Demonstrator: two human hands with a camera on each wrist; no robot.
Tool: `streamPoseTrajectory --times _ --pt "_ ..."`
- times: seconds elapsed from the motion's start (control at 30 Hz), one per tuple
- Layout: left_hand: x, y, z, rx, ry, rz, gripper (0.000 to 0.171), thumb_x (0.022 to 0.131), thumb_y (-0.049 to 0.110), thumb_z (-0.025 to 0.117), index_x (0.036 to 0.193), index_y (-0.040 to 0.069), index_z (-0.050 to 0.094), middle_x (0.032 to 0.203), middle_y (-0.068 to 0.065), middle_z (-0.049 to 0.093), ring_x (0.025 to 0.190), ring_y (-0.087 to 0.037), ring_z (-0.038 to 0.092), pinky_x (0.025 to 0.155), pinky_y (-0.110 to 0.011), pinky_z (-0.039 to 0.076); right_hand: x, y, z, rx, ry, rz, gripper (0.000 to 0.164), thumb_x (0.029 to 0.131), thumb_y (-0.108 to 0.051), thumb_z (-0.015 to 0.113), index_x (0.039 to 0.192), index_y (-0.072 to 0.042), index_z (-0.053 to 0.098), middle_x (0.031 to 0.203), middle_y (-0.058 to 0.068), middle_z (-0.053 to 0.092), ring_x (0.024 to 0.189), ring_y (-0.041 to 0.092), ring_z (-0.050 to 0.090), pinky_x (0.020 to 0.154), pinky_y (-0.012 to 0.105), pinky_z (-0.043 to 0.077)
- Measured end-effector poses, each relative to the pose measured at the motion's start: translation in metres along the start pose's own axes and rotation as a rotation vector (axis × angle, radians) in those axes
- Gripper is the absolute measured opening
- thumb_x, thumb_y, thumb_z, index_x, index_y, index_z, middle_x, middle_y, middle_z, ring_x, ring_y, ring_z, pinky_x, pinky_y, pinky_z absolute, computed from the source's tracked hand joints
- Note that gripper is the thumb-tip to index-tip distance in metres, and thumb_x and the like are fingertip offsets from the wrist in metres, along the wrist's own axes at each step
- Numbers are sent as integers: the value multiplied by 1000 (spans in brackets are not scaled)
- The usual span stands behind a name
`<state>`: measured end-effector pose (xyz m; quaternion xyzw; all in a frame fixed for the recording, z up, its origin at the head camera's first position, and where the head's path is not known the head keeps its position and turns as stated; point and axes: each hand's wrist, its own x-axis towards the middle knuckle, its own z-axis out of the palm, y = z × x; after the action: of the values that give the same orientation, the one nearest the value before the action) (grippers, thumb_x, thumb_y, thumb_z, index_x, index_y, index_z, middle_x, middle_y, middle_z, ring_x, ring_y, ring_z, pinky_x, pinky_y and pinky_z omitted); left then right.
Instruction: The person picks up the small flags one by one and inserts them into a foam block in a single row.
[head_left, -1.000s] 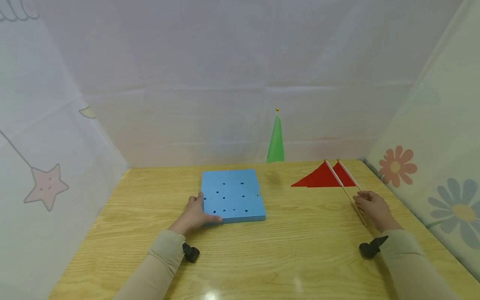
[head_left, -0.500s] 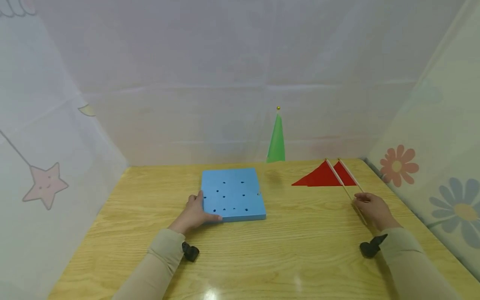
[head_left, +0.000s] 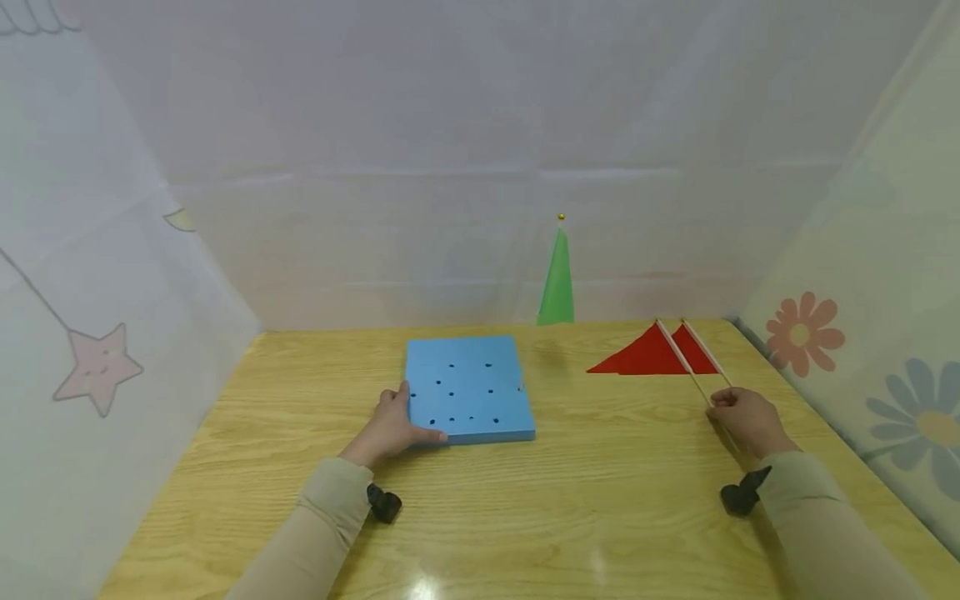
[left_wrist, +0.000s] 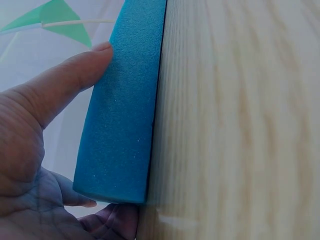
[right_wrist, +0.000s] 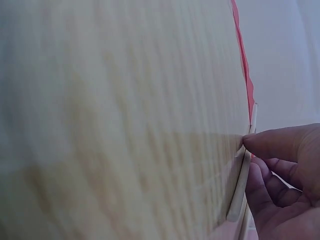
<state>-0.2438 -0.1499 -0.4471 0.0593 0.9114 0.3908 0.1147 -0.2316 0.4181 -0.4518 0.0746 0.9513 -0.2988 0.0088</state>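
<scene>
My left hand (head_left: pixel 392 427) grips the near left corner of a blue foam block (head_left: pixel 468 379) with several small holes in its top. In the left wrist view, the thumb (left_wrist: pixel 92 62) presses the block's front side, with the other fingers around the corner. A green flag (head_left: pixel 557 283) stands tilted slightly right, its thin stick reaching down to the block's right edge. Two red flags lie side by side at the right, the left one (head_left: pixel 648 354) partly over the right one (head_left: pixel 695 354). My right hand (head_left: pixel 750 419) pinches the left red flag's stick between thumb and finger.
The wooden table (head_left: pixel 570 500) runs back to a pale cloth wall (head_left: pixel 412 208). A side cloth printed with flowers (head_left: pixel 801 335) borders the right, and one with a pink star (head_left: pixel 99 367) the left. Each wrist wears a black camera mount.
My right hand has shifted slightly, its fingers closing onto the left red flag's stick. The left hand stays on the foam block, and the flags lie much as before.
</scene>
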Motion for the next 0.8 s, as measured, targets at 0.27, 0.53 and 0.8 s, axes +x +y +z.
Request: streamPoseTrajectory --times 0.27,0.53,0.8 --pt "0 1 0 9 1 -5 127 79 40 92 162 -8 9 154 -38 25 140 -50 36 109 -60 38 -3 -7 -1 -37 10 -30 27 98 -8 63 110 16 61 99 27 65 93 44 62 83 58 48" --pt "0 0 1 -6 -6 -6 126 80 39 92 162 -7 9 155 -37 24 141 -49 36 110 -59 37 -3 -8 -1 -77 -14 -39 26 98 -7 60 110 16 63 98 27 67 90 43 63 79 55 51" --pt "0 0 1 -9 0 -1 126 79 38 92 162 -8 9 155 -39 24 141 -51 35 109 -60 37 4 -8 -3 -119 -7 -22 28 92 -9 59 107 15 65 101 29 67 90 44 63 77 55 52"
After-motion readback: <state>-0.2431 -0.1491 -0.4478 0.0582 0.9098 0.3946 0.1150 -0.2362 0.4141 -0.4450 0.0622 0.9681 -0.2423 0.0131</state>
